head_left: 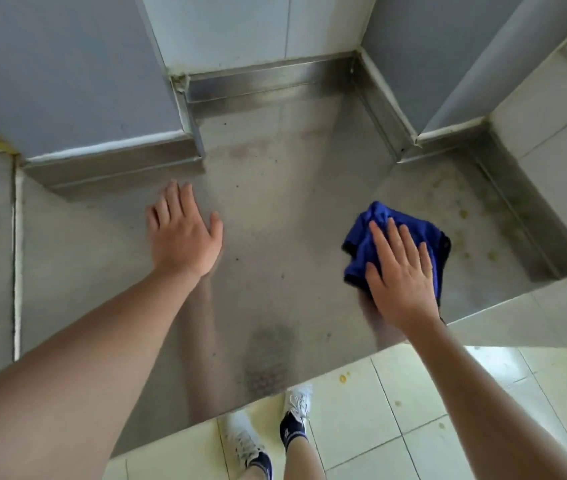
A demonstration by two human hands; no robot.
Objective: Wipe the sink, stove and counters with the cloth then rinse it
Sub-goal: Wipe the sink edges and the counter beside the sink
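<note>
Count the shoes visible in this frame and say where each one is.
2. One white shoe on the tiled floor below the steel counter's front edge; another white shoe to its right, its toe at that edge.

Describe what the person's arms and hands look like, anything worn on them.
Both arms are bare from as far up as the picture shows down to the wrist: no sleeves in view. The left hand and right hand wear no gloves, and no rings, watch or bracelet show. Nails look short and unpainted.

A crumpled blue cloth (396, 244) lies bunched on the stained steel counter (292, 209), right of centre.
</note>
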